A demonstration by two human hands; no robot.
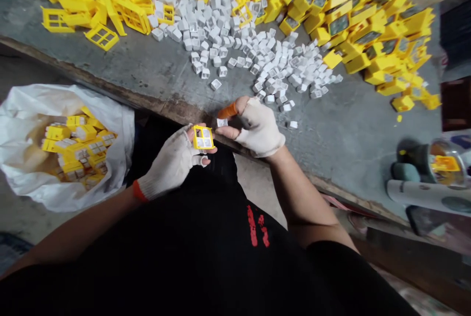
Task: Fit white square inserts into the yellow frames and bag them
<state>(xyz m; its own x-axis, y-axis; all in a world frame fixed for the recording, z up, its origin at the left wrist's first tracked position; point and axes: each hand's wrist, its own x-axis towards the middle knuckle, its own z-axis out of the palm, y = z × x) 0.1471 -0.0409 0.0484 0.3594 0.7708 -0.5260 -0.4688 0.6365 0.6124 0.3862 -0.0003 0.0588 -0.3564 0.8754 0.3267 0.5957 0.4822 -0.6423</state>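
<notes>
Head view: cube (222, 122) apparently in right grip (259, 127)

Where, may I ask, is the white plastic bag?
In the head view, the white plastic bag sits at left, below the grey bench's edge, beside the left hand.

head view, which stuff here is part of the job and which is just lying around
Part of the job:
- left hand holding a yellow plastic frame
- right hand holding a white cube
- heaped white cubes
- heaped yellow frames
- white bag of yellow-and-white pieces

Lying about:
- clear container
- patterned white tube
</notes>
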